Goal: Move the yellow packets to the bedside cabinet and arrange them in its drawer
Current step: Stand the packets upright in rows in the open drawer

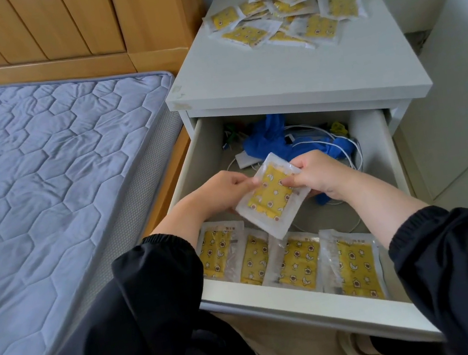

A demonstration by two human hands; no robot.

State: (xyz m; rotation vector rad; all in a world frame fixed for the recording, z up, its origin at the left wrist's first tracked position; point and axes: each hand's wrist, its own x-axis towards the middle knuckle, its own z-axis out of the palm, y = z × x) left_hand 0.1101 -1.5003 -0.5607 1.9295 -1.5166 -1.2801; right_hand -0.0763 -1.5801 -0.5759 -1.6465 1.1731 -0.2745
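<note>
we hold one yellow packet (272,194) over the middle of the open drawer (307,300), left hand (222,191) and right hand (315,175) each pinching a side; its long axis runs slantwise, while four packets (289,260) stand in a row along the drawer's front edge, so we need to turn it square.

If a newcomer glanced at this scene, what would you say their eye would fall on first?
The eye lands first on the yellow packet, pinched between the left hand and right hand above the open drawer. Next come the row of four packets lined up along the drawer's front edge and the loose pile of packets scattered at the back of the cabinet top.
</note>
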